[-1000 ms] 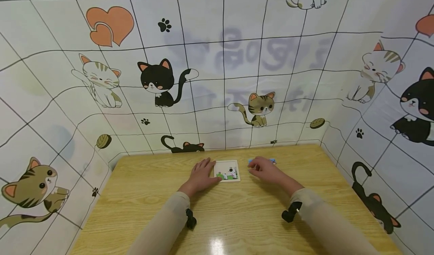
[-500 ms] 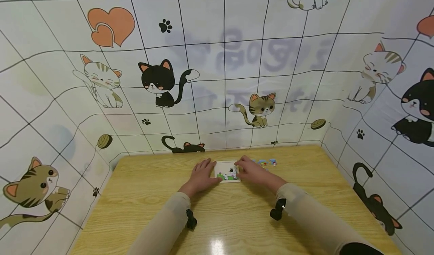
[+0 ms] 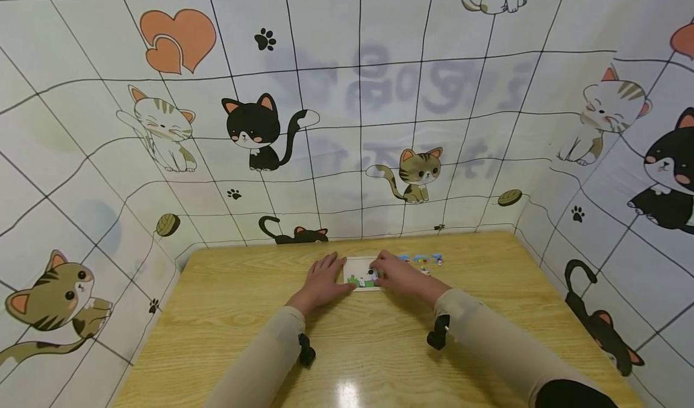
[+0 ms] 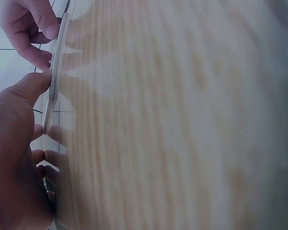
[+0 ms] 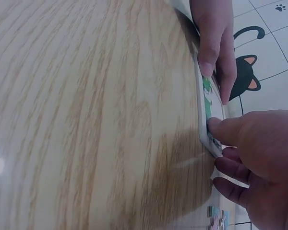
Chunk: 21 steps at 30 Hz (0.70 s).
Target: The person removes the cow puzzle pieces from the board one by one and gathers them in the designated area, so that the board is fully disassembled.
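A white-framed jigsaw puzzle board lies near the table's back edge, with a green and black-and-white animal picture in its lower part. My left hand rests at its left side, fingers spread and extended, thumb on the near left corner. On the right part of the picture, my right hand has its thumb and bent index finger about a puzzle piece lying in the board. The right wrist view shows that thumb down on the picture, the other fingers loosely curled beyond the board's edge. The hand partly hides the piece.
Several loose blue and coloured puzzle pieces lie on the wooden table to the right of the board. A white cloth wall printed with cats and grid lines stands behind and beside the table.
My right hand has moved left from the loose pieces to the board's right part, uncovering those pieces. My left hand and the board have stayed in place.
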Available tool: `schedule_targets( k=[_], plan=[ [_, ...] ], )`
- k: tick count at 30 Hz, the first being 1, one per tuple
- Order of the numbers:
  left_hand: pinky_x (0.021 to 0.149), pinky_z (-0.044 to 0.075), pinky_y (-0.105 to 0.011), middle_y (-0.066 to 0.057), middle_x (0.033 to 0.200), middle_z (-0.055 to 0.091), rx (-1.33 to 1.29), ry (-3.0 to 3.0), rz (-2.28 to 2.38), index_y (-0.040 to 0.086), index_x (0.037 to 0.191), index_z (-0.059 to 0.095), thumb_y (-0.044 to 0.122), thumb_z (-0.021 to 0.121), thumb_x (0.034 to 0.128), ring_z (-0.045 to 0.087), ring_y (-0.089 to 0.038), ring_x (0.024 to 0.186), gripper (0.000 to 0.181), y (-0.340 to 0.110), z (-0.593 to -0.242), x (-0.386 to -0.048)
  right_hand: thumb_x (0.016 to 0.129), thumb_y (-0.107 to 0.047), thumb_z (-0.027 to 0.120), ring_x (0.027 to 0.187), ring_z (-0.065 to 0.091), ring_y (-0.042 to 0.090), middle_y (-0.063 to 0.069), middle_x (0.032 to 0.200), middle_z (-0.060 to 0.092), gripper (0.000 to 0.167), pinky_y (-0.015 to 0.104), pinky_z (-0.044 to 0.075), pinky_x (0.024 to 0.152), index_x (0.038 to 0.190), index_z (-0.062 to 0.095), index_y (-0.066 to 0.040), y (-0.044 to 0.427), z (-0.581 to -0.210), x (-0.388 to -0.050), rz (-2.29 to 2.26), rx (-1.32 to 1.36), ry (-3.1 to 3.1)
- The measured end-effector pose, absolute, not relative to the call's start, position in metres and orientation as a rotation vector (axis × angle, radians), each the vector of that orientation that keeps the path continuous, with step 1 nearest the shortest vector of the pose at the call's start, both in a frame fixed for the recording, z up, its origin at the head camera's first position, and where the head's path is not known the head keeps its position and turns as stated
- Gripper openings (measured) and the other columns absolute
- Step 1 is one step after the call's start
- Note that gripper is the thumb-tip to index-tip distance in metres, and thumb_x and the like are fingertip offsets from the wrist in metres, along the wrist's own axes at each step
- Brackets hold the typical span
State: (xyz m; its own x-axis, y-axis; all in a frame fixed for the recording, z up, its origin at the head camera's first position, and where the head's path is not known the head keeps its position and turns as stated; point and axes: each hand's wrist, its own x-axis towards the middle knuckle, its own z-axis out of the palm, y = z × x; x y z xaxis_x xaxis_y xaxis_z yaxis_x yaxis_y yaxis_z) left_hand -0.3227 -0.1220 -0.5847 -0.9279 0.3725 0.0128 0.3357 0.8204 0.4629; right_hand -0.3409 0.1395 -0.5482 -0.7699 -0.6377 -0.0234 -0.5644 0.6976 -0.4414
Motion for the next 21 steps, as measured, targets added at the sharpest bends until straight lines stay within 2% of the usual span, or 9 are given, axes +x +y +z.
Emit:
schedule_targets(
  k=[10, 21],
  plan=[
    [0.119, 0.013, -0.063, -0.015, 0.165, 0.025, 0.569, 2.927, 0.721, 0.014, 0.158, 0.038, 0.057, 0.065, 0.0938, 0.020, -0.035, 0.153, 0.082, -0.120, -0.572, -0.318, 0.097, -0.015, 0.072, 0.088, 0.054, 0.017, 0.014, 0.121, 0.051, 0.042, 0.038, 0.050, 0.076, 0.135, 0.061, -0.002, 0.138, -0.542, -0.343, -0.763, -0.894, 2.642],
    [0.120, 0.010, -0.061, -0.010, 0.168, 0.021, 0.555, 2.917, 0.727, 0.020, 0.160, 0.035, 0.065, 0.061, 0.0918, 0.014, -0.031, 0.155, 0.086, -0.122, -0.586, -0.324, 0.096, -0.017, 0.073, 0.090, 0.054, 0.017, 0.011, 0.117, 0.050, 0.041, 0.037, 0.050, 0.077, 0.133, 0.061, -0.003, 0.140, -0.545, -0.346, -0.802, -0.883, 2.615]
  ],
)
